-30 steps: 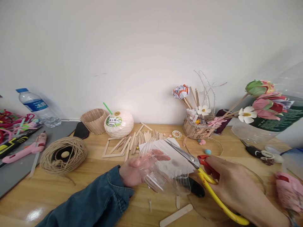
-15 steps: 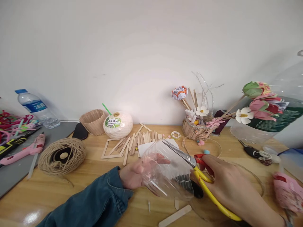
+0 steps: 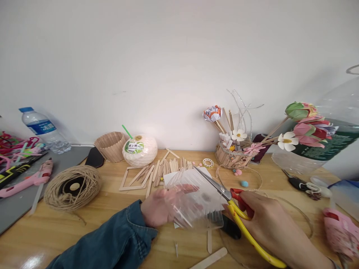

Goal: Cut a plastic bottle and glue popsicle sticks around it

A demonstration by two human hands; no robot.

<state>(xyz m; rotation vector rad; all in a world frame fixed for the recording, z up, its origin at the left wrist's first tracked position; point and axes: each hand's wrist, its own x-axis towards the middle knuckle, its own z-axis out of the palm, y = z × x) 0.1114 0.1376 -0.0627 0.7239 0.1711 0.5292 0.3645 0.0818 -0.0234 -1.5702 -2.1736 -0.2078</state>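
Observation:
My left hand [image 3: 161,205] holds a clear, ribbed plastic bottle piece [image 3: 193,209], seen at the centre of the head view; its fingers show through the plastic. In my right hand [image 3: 266,216] are scissors [image 3: 217,187] with red and yellow handles, their blades pointing up and left over the upper right side of the plastic. Beneath the plastic lie a white paper sheet [image 3: 179,178] and a black object [image 3: 231,228]. Whether the blades touch the plastic, I cannot tell.
Wooden sticks [image 3: 168,168] lie behind the hands. A twine roll [image 3: 73,186] and pink glue gun [image 3: 36,179] are at left, a coconut [image 3: 140,151] and stick cup [image 3: 110,145] at the back. Right are a flower basket [image 3: 232,155], large bottle [image 3: 322,145] and another pink glue gun [image 3: 340,228].
The plastic piece has turned a little and its lower edge has moved up and left. The scissors stay nearly in place, with the blades close together in both frames.

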